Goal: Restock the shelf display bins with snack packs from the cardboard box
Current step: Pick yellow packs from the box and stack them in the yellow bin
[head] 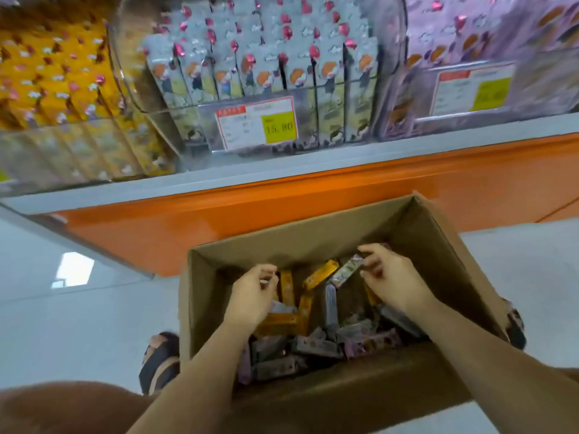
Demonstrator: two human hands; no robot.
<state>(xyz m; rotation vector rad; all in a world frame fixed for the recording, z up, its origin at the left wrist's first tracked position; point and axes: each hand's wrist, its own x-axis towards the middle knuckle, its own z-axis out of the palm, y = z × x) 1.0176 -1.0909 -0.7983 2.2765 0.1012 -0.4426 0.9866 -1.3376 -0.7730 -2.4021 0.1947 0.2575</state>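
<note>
My right hand [391,278] pinches a grey snack pack [347,271] by its end. Probably light and slippery. Left hand [250,296] fingers curled, can't tell on what.

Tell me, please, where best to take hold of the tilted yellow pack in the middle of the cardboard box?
Pinch the yellow pack at its raised upper end, from above: it leans tilted with that end free, its lower end down among other packs.

1. We see pale glossy floor [78,324] left of the left hand [250,299].
2. Beyond that hand, an orange plinth [282,202] runs under a grey ledge [250,175].
3. Further left, a light's reflection [73,269] lies on the floor.
</note>
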